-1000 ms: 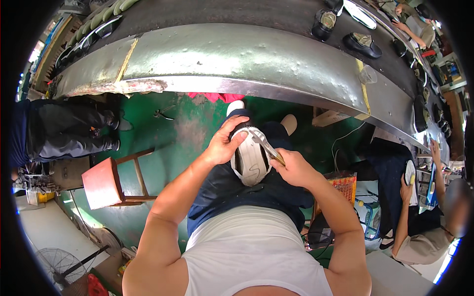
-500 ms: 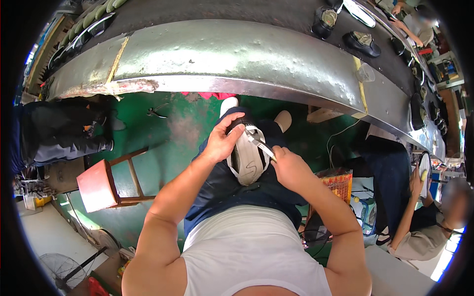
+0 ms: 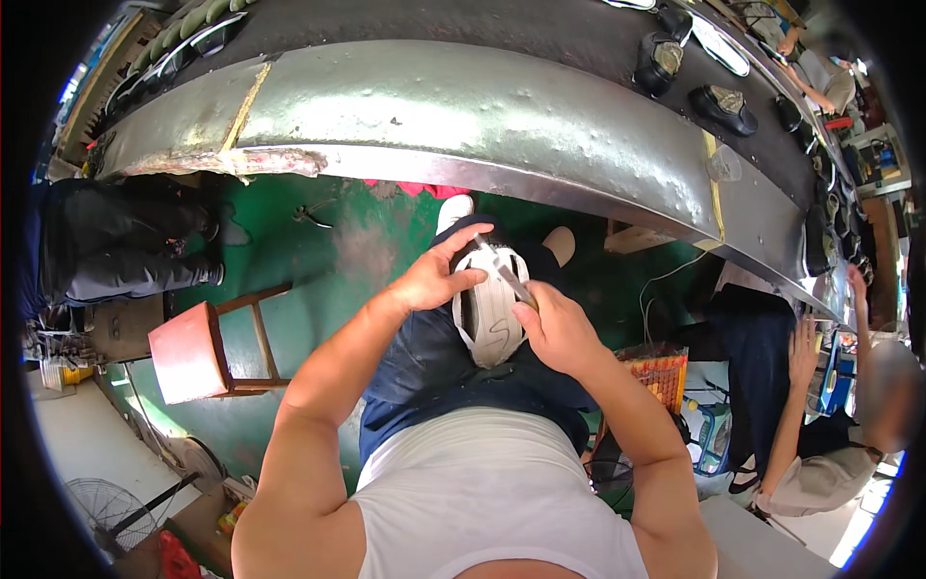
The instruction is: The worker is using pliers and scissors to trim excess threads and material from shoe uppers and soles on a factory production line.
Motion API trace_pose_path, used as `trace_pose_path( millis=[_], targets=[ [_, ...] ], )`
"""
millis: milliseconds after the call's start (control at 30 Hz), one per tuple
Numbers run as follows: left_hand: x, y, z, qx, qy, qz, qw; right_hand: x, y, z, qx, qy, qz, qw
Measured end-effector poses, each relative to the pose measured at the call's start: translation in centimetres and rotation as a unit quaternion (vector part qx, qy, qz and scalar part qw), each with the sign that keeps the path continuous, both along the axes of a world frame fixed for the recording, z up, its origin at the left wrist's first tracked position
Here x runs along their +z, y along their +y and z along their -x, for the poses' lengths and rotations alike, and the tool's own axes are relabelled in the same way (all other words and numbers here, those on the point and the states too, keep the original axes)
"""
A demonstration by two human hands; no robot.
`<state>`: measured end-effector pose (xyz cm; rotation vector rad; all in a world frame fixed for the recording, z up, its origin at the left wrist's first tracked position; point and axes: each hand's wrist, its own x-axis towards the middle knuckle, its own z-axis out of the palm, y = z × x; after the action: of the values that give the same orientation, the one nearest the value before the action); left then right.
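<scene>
A shoe [image 3: 489,333] lies upside down across my lap, its pale sole facing up with a dark curved line drawn on it. A white rim of upper material stands around the sole's edge. My left hand [image 3: 436,277] grips the shoe's dark far end, thumb over the sole and fingers on the outside. My right hand [image 3: 558,326] is closed around the handle of a slim metal hand tool [image 3: 511,279], perhaps pincers. The tool's tip points up and left to the far end of the sole, close to my left fingers; whether it bites on material cannot be made out.
A metal-edged workbench [image 3: 415,106] crosses in front, with dark shoes [image 3: 723,108] on its top. A wooden stool [image 3: 188,352] stands left and a wire fan [image 3: 106,511] at lower left. Another tool [image 3: 311,216] lies on the green floor. A co-worker [image 3: 830,463] sits at right.
The tool's tip has shifted slightly toward the shoe's far end, and my left thumb has moved lower on the sole. The co-worker at right has raised one hand toward the bench.
</scene>
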<state>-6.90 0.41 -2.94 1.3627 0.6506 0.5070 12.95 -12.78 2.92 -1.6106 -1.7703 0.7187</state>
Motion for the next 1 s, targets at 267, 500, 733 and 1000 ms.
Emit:
trace_pose_path(
  millis=[267,500,733,1000],
  targets=[
    [-3.2,-7.8,0.0,0.131,0.156,-0.031,0.978,-8.5,-1.9,-1.5,-0.222,0.108,-0.033,0.968],
    [1.0,-5.9,-3.5,0.129,0.198,-0.099,0.967,-9.1,-2.3,-2.5,-0.180,0.379,0.100,0.902],
    [-4.7,-6.7,-3.2,0.104,0.235,0.025,0.966,-10.4,-5.7,-2.6,-0.196,0.328,0.246,0.891],
    [-2.7,-7.0,-1.6,-0.077,0.091,0.293,0.949,-7.3,-7.7,-5.6,-0.160,0.156,0.198,0.954]
  ],
)
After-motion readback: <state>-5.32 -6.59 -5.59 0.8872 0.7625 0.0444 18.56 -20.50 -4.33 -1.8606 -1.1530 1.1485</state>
